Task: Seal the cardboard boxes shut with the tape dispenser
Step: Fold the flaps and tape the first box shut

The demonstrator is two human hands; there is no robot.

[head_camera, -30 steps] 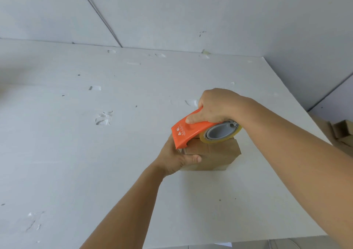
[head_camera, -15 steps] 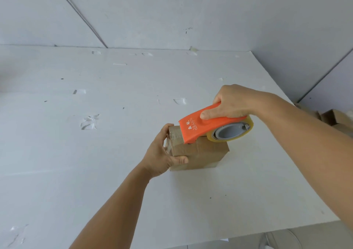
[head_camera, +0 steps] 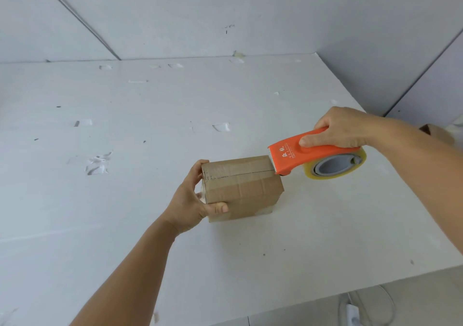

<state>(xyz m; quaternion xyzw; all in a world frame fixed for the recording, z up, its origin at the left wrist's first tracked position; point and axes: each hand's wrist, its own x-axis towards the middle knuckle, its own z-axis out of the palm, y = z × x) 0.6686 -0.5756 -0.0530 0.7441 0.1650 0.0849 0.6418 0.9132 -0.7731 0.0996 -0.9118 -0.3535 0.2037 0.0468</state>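
A small brown cardboard box (head_camera: pixel 244 188) stands on the white table (head_camera: pixel 125 200), its top flaps closed with clear tape along the seam. My left hand (head_camera: pixel 193 200) grips the box's left end, thumb on the near side and fingers on the far side. My right hand (head_camera: pixel 340 128) holds the orange tape dispenser (head_camera: pixel 300 156) by its handle. The dispenser's toothed blade touches the box's top right edge. Its clear tape roll (head_camera: pixel 335 166) hangs just right of the box.
Scraps of old tape (head_camera: pixel 97 164) stick to the tabletop at left and back. Grey wall panels close off the back and right. More cardboard (head_camera: pixel 436 130) lies beyond the table's right edge. A white power strip (head_camera: pixel 353 313) with cables sits on the floor below the front edge.
My right hand has drawn the dispenser rightward across the box top, from its left end to its right edge. The left hand has kept its grip on the box.
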